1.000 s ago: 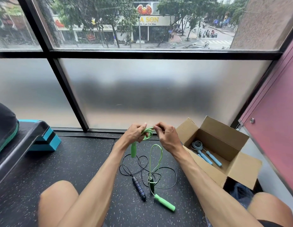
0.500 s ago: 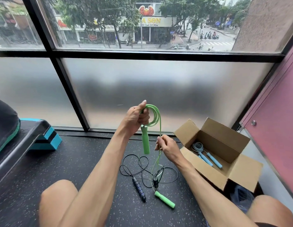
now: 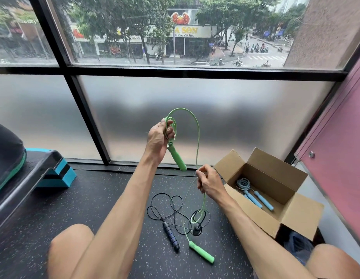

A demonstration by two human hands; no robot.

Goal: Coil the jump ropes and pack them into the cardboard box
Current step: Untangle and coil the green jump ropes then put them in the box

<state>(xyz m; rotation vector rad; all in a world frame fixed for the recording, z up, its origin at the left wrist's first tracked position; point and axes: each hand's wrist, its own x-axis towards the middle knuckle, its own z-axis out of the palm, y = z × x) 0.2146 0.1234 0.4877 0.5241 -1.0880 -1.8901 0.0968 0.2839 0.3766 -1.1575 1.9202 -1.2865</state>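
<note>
The green jump rope is a thin, bright cord with two stubby foam handles of the same green. The left hand is raised in front of the frosted window, its fingers curled tight round a few small coils and the top of one handle. The right hand, lower and just beside the cardboard box, pinches the cord between thumb and fingertips.

Half a second ago the cord ran nearly straight down from the coil. Now it swings out in a tall arch between the two hands, and the held handle has gone from hanging plumb to slanting.

That handle's long axis runs from the left fist down and to the right, free end toward the right hand. The second handle lies flat on the dark floor, cord end far and left, butt near and right, beside the loose black jump rope. A coiled blue jump rope lies in the box.
</note>
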